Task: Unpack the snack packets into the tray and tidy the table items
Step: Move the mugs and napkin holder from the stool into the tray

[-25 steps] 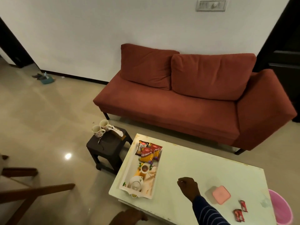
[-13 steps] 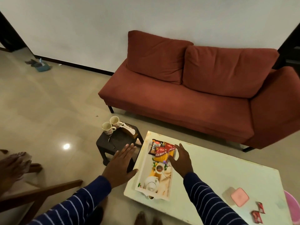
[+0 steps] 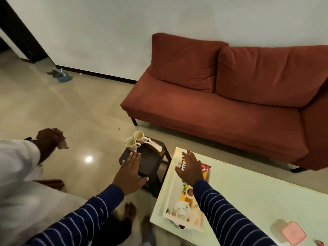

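A white tray [image 3: 169, 206] lies on the left end of the pale table [image 3: 252, 197]. Red and yellow snack packets [image 3: 205, 170] lie at its far end, partly hidden by my right hand [image 3: 190, 168], which hovers over them with fingers spread. A small cup [image 3: 189, 192] and a white teapot [image 3: 181, 209] stand in the tray's near half. My left hand [image 3: 130, 172] is flat and open above the dark stool [image 3: 150, 163], holding nothing. Two patterned mugs [image 3: 134, 140] and a white cloth or paper item [image 3: 155, 146] rest on the stool's far edge.
A pink square lid [image 3: 293, 232] lies at the table's near right, with a red wrapper [image 3: 320, 243] beside it. A red sofa [image 3: 221, 110] stands behind. Another person's hand [image 3: 51, 137] and light sleeve [image 3: 17, 157] are at the left. My bare feet [image 3: 130, 210] are below.
The view shifted left and closer. My left hand moved up over the stool and my right hand slid onto the packets. Another person's hand rose at the left.
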Tool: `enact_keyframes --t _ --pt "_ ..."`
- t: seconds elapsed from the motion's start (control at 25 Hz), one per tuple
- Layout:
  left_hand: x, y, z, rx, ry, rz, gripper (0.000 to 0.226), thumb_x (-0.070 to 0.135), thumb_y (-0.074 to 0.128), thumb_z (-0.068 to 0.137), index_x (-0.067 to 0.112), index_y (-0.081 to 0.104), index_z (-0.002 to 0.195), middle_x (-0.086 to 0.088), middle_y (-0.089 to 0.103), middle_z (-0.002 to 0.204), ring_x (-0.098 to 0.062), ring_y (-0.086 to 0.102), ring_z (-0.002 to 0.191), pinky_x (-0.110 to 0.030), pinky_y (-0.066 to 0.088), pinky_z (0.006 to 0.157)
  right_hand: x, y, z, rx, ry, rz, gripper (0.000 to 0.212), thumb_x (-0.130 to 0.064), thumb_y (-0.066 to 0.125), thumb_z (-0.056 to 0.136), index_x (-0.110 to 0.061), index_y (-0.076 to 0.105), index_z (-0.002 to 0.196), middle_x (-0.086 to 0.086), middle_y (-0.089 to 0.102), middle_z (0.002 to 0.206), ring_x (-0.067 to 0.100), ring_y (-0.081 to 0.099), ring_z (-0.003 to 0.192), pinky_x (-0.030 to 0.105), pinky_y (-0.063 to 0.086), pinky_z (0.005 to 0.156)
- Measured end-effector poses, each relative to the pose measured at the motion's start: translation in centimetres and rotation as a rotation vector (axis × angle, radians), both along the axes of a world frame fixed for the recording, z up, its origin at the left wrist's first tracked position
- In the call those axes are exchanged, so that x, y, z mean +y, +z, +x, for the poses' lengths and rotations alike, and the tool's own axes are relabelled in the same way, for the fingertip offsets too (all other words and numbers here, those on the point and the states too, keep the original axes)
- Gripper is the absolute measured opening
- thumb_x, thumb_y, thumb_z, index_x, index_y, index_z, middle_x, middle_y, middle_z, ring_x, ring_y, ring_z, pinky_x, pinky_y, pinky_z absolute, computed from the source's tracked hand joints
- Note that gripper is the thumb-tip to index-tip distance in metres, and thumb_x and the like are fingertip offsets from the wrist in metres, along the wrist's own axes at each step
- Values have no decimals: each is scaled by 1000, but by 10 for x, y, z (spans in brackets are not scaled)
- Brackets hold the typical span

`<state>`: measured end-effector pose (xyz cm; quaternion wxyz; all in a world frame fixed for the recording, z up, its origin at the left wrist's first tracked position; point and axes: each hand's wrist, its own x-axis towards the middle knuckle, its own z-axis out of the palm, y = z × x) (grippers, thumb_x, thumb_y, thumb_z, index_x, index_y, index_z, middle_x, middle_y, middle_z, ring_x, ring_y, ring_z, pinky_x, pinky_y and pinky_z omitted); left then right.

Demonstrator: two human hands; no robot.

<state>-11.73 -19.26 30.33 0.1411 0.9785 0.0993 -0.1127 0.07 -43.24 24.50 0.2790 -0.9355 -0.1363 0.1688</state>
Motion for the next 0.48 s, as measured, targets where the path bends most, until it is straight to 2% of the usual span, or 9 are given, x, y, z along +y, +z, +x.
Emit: enact_keyframes --t 0.32,0.48 --pt "107 -52 54 64 82 -50 100 55 59 90 15 -1 159 -6 -3 169 -25 -5 155 -48 8 123 114 -25 38 84 117 -64 74 -46 57 90 -23 25 153 3 11 166 25 7 153 54 7 121" --pt "157 -85 87 117 87 -42 98 54 59 90 11 3 159 -9 2 168 -27 -1 155 -48 10 123 164 -44 65 82 174 -101 73 -44 59 90 -23 27 152 5 13 165 26 11 152 52 12 121"
